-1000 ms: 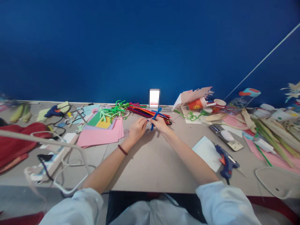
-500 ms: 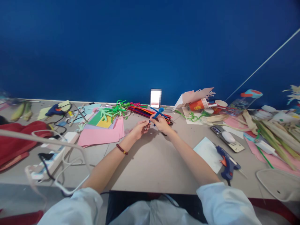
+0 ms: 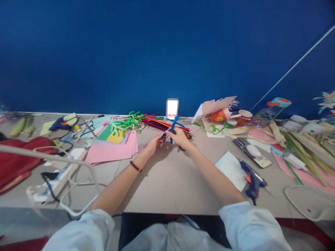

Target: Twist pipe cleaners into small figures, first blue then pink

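While two bare forearms (image 3: 117, 181) are stretching forward over the counter (image 3: 167, 188), a dark blue glue gun (image 3: 252, 183) is lying at the edge of a pale blue sheet (image 3: 230, 170), near right, and a white power strip (image 3: 66, 170) is resting near left. Farther in, the right hand (image 3: 180, 137) is closing its grip around a blue pipe-cleaner figure (image 3: 176, 122), which is rising before a multicoloured bundle of pipe cleaners (image 3: 158, 124). The left hand (image 3: 154, 143) is pinching a blue strand (image 3: 164, 134); its join to the figure is staying hidden. Toward the far right, nested orange paper cups (image 3: 220, 115) are lying sideways near a red cup (image 3: 245, 115), whose contents are not showing clearly; a clear jar (image 3: 265, 116) is leaning beyond, holding contents too blurred to name. Compared with half a second ago, the figure is pointing more steeply upward, and its lower end is showing beneath the right fingers.
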### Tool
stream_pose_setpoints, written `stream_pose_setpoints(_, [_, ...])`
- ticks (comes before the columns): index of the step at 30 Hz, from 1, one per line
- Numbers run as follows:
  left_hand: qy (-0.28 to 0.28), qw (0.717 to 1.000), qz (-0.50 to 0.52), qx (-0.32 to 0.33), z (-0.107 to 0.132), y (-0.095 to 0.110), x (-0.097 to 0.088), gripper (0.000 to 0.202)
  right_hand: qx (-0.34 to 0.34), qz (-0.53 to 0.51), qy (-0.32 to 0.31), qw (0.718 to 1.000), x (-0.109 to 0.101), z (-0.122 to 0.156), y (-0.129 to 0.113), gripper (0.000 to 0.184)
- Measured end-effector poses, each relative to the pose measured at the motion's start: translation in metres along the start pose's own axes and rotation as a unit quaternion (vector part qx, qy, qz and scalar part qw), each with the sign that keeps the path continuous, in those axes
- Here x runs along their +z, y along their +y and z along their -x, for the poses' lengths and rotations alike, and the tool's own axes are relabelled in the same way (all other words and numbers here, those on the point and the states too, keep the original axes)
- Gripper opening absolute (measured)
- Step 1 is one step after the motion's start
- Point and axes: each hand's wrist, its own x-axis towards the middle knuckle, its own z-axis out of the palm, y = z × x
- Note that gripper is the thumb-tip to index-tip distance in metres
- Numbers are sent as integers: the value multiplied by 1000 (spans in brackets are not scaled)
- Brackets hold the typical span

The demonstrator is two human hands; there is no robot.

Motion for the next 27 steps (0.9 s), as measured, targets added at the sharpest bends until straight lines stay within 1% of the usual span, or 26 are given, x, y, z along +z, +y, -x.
stream_pose_setpoints(2, [23, 992, -101, 77, 0, 1, -3, 23, 20, -26, 13, 999, 0, 1, -4, 23])
stream_pose_setpoints(3, [34, 980, -157, 120, 2, 1, -4, 22, 34, -46, 15, 998, 1, 1, -6, 23])
stream_pose_setpoints(4, [44, 961, -215, 167, 3, 3, -5, 20, 50, -67, 15, 996, 1, 2, -8, 24])
stream_pose_setpoints(5, [54, 936, -273, 215, 6, 4, -5, 18, 67, -85, 13, 994, 1, 2, -10, 25])
stream_pose_setpoints(7, [77, 873, -378, 300, 10, 4, -3, 14, 89, -110, 4, 990, 2, 3, -12, 26])
stream_pose_setpoints(9, [101, 811, -452, 357, 13, 3, -1, 11, 98, -117, -4, 988, 3, 3, -12, 26])
stream_pose_setpoints(10, [112, 789, -475, 374, 13, 2, -1, 10, 100, -116, -6, 988, 3, 3, -12, 26])
stream_pose_setpoints(11, [119, 775, -489, 382, 13, 1, 0, 10, 101, -113, -7, 988, 3, 3, -12, 26])
stream_pose_setpoints(12, [122, 769, -497, 383, 13, 0, 0, 9, 104, -110, -6, 988, 3, 3, -12, 26])
stream_pose_setpoints(13, [125, 770, -498, 379, 12, -1, -1, 8, 108, -106, -2, 988, 4, 4, -12, 26])
stream_pose_setpoints(15, [127, 789, -484, 356, 11, -2, -2, 8, 124, -100, 7, 987, 4, 5, -14, 25])
stream_pose_setpoints(17, [126, 825, -444, 326, 11, 0, -3, 9, 145, -98, 13, 984, 4, 6, -18, 25])
stream_pose_setpoints(20, [112, 889, -355, 267, 14, 5, 0, 11, 163, -102, 17, 981, 5, 8, -21, 24])
stream_pose_setpoints(22, [104, 921, -303, 222, 16, 8, 2, 10, 164, -106, 18, 981, 6, 8, -20, 25])
stream_pose_setpoints(24, [100, 936, -277, 193, 17, 9, 4, 9, 155, -108, 13, 982, 7, 7, -16, 28])
stream_pose_setpoints(25, [98, 938, -275, 188, 18, 9, 4, 9, 144, -103, 13, 984, 7, 6, -14, 29])
stream_pose_setpoints(27, [92, 931, -292, 197, 18, 8, 3, 9, 107, -75, 21, 991, 8, 5, -9, 31])
